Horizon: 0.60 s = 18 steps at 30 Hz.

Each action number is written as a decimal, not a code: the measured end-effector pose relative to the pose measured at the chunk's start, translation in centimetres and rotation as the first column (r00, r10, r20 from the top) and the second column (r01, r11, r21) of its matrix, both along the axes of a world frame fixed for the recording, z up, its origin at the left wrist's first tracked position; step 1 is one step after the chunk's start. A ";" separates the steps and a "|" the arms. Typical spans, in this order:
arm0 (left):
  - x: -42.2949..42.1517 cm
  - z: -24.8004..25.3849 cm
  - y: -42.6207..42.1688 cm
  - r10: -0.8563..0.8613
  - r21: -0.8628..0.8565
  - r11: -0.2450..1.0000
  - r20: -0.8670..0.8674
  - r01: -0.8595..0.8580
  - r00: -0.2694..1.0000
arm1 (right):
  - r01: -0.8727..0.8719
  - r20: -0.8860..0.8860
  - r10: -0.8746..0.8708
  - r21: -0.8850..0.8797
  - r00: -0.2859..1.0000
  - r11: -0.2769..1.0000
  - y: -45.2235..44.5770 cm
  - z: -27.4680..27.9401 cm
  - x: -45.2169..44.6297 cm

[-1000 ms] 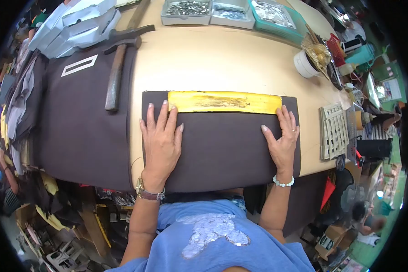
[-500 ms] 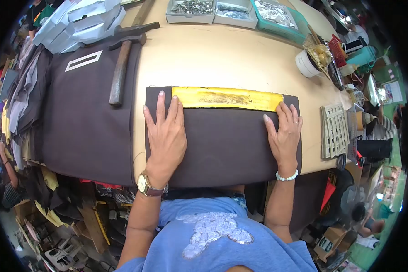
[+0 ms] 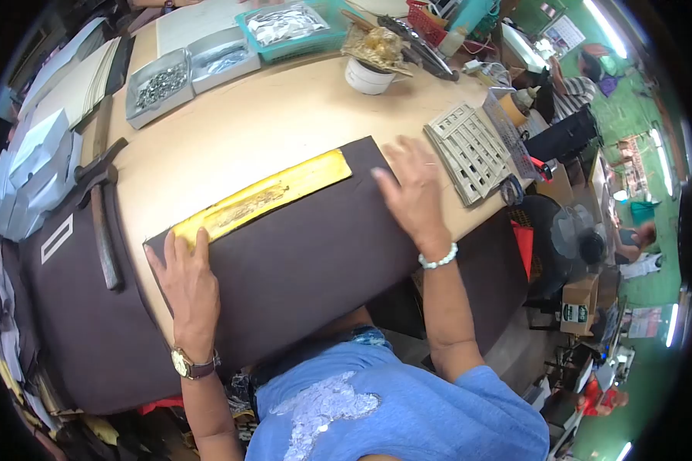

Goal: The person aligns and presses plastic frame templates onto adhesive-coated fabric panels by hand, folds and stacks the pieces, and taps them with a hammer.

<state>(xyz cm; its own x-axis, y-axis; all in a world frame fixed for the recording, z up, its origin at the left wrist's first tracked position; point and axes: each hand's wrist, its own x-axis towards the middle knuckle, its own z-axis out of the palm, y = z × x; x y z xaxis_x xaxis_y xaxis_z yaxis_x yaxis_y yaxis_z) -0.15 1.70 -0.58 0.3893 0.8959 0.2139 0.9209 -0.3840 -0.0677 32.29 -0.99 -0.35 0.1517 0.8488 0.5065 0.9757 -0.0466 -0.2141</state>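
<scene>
My left hand (image 3: 188, 280) lies palm down, fingers spread, with fingertips at the near left end of the yellow strip (image 3: 261, 198); it presses from above rather than gripping. My right hand (image 3: 412, 188) is loose, thumb and fingers apart, slightly blurred, just beyond the strip's other end and over the edge of the dark sheet (image 3: 307, 246). I cannot tell whether it touches the sheet. The strip lies between my two hands, along the sheet's far edge, slanting up from my left fingertips toward my right thumb, its yellow face smeared brown along the middle.

To the left of my left hand, a hammer (image 3: 104, 238) rests on a larger dark piece (image 3: 84, 330). Just right of my right hand are beige slatted panels (image 3: 469, 150). Beyond my right fingers stands a white tub (image 3: 367, 77), and farther past my left hand, a box of small metal pieces (image 3: 161, 88).
</scene>
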 end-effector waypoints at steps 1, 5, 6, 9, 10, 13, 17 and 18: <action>-0.1 -0.1 0.1 0.004 0.000 1.000 -0.013 -0.004 1.000 | 0.050 -0.003 -0.050 0.034 0.999 0.998 -0.2 0.8 1.5; -0.1 -0.2 0.2 -0.001 -0.004 1.000 -0.033 0.001 0.999 | 0.221 -0.038 -0.218 0.138 0.975 0.965 -0.3 1.5 7.9; -0.1 -0.2 0.2 -0.004 0.003 1.000 -0.033 0.004 0.999 | 0.261 -0.036 -0.258 0.116 0.965 0.959 -0.1 1.8 9.0; -0.1 -0.2 0.2 0.001 0.019 1.000 -0.034 0.000 0.999 | 0.412 -0.046 -0.411 0.036 0.911 0.910 1.2 2.2 10.5; 0.0 -0.1 0.2 0.005 0.016 1.000 -0.034 -0.004 0.999 | 0.467 -0.050 -0.466 0.006 0.883 0.884 1.7 2.4 10.6; 0.1 -0.2 0.1 0.014 -0.001 1.000 -0.041 -0.014 0.999 | 0.639 0.083 -0.634 -0.150 0.769 0.755 3.1 3.4 9.7; 0.0 -0.3 0.1 0.009 -0.004 1.000 -0.050 -0.010 0.999 | 0.723 0.135 -0.719 -0.270 0.682 0.635 4.6 2.8 9.2; 0.0 -0.2 0.0 0.007 0.000 1.000 -0.046 -0.007 0.999 | 0.721 0.117 -0.721 -0.271 0.683 0.638 4.7 2.7 9.1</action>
